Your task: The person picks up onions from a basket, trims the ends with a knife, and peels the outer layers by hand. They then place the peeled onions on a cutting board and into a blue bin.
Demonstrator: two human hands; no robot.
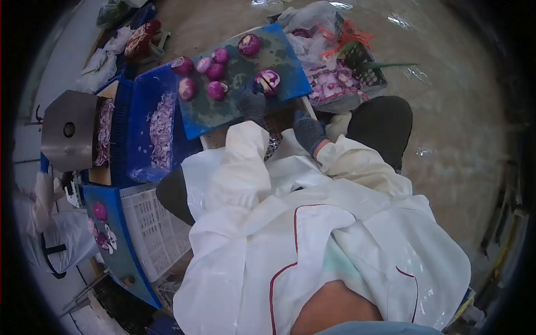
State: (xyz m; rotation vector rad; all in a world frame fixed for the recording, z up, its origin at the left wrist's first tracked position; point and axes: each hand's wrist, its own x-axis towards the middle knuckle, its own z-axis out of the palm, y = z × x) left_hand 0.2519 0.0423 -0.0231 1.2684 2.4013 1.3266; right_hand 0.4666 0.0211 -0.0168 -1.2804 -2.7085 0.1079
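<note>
My left hand (252, 104), in a dark grey glove, reaches onto the green cutting board (234, 111) with its fingertips against the near left side of a red onion (267, 82). A thin dark line crosses this onion; whether it is a cut or a blade, I cannot tell. Several other red onions (216, 71) lie further left on the board, partly peeled. My right hand (309, 134), gloved too, is closed beside the board's near right edge, and what it may hold is hidden.
Right of the board stands a dark crate (375, 89) with onion peelings, plastic bags and red string. Sliced onion fills part of a blue bin (139, 120) on the left, beside a steel slicer (68, 131). Below are a white basket (153, 229) and another board (120, 251).
</note>
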